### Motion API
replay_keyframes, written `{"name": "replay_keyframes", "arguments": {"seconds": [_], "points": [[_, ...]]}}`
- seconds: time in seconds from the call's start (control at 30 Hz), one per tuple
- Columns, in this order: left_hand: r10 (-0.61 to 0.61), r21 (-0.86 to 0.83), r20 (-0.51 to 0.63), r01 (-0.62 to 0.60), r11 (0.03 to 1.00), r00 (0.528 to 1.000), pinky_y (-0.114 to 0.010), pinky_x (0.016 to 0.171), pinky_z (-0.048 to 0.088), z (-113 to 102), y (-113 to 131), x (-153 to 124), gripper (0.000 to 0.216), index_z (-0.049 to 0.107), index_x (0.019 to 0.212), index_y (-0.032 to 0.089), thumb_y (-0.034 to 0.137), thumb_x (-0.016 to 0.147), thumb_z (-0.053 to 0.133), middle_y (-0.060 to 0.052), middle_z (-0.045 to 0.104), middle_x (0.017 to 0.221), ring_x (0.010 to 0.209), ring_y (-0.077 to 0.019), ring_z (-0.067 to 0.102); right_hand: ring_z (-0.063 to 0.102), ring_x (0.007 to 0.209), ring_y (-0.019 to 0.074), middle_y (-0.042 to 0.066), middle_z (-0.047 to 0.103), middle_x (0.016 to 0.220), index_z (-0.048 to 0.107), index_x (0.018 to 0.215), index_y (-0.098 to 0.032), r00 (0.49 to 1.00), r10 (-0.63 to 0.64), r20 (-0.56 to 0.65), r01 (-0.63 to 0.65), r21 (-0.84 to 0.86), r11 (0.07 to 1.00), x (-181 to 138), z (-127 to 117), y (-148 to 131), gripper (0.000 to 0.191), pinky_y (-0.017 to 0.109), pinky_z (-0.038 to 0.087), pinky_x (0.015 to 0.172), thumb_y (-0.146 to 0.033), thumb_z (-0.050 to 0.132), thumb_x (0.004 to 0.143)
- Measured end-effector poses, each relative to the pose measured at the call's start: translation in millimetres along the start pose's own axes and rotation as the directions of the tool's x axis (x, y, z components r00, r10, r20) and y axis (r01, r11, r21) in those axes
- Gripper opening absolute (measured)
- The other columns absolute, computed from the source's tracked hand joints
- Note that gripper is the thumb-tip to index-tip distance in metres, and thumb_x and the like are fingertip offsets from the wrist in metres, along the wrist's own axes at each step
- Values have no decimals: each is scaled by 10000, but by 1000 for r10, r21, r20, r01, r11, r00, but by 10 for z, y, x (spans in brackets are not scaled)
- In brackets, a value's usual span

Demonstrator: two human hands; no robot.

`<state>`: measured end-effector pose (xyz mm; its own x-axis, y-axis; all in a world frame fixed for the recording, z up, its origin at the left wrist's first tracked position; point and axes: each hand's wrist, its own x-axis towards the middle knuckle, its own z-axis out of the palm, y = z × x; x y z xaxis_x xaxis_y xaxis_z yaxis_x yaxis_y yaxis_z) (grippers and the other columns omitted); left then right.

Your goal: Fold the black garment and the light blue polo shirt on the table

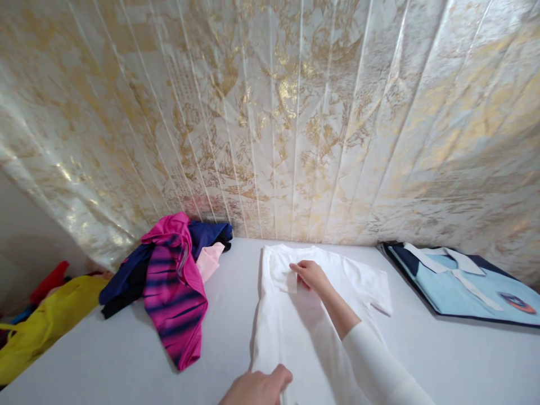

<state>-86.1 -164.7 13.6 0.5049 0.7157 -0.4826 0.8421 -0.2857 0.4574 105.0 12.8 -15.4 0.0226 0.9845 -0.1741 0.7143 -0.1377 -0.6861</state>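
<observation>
A white T-shirt [314, 332] lies on the table in front of me, its left side folded inward and one short sleeve spread out to the right. My right hand [310, 275] pinches the edge of the folded-over sleeve near the upper part of the shirt. At the bottom of the view, my left hand [259, 387] grips the shirt's folded left edge near its lower end. Some of its fingers are hidden under the hand and beyond the frame.
A heap of pink, navy and black clothes [175, 298] lies to the left, with a small light pink piece [210, 261]. Yellow cloth [54, 320] and red cloth [49, 281] are at the far left. Folded light-blue polo shirts [459, 287] lie right. A gold-patterned curtain [274, 124] hangs behind the table [228, 320].
</observation>
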Motion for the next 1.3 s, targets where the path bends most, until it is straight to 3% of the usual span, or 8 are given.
{"name": "replay_keyframes", "arguments": {"seconds": [0.1,0.23,0.33,0.47,0.67,1.03,1.13,1.3], "points": [[6,-31,-228,-13,999,974,-221,717,459,-422,-134,93,330,607,1100,295,254,773,607,63,722,849,797,-164,669,512,415,88,-7,648,603,589,766,-189,999,0,-46,2,38,999,82,29,-13,138,194,334,443,-317,545,797],[61,147,-579,30,989,813,-248,793,463,-1129,-504,648,378,566,1153,236,95,815,474,-17,629,1191,898,-157,653,508,423,74,-34,641,617,540,772,-203,994,-72,-88,80,89,993,17,23,-39,31,179,342,463,-205,511,781],[147,216,-571,-25,976,808,-287,936,424,-1539,-758,1203,452,525,1225,233,40,826,439,-33,535,1331,1138,-188,560,504,422,76,-62,629,593,486,813,-227,977,-163,-134,181,133,974,-103,2,-30,41,176,355,481,-242,451,828],[252,298,-459,-120,947,852,-314,945,440,-1807,-888,1724,373,582,1154,246,48,859,468,-16,601,1223,1122,-189,567,491,395,87,-76,605,515,433,810,-237,960,-198,-196,224,120,967,-223,-10,18,25,181,339,478,-216,432,824],[292,359,-336,-165,919,895,-415,846,511,-1928,-862,2063,268,579,1131,158,324,921,560,-78,594,1149,980,-201,602,516,371,93,-80,600,465,412,843,-236,996,-72,-53,79,145,986,-266,20,65,138,174,328,440,-119,411,772],[247,340,-398,-108,934,883,-414,840,517,-1676,-863,2069,305,555,1177,167,334,923,557,-83,577,1178,991,-207,598,546,403,107,-16,649,706,325,1256,-176,985,54,165,-135,538,832,-497,-24,49,426,186,319,318,-336,438,878],[248,321,-436,-108,941,865,-420,852,511,-1609,-853,2018,298,562,1167,171,339,922,558,-82,576,1186,1005,-208,593,570,490,108,28,690,850,283,1307,-188,967,-47,249,-88,504,859,-874,-50,53,486,185,342,355,-315,448,869],[222,276,-527,-81,958,821,-384,915,466,-1535,-692,1866,273,546,1182,164,134,918,481,-102,537,1208,1036,-213,584,605,668,109,-1,687,907,562,1073,-247,887,-291,358,244,172,954,-1597,-80,95,325,207,448,584,-128,487,780]]}}
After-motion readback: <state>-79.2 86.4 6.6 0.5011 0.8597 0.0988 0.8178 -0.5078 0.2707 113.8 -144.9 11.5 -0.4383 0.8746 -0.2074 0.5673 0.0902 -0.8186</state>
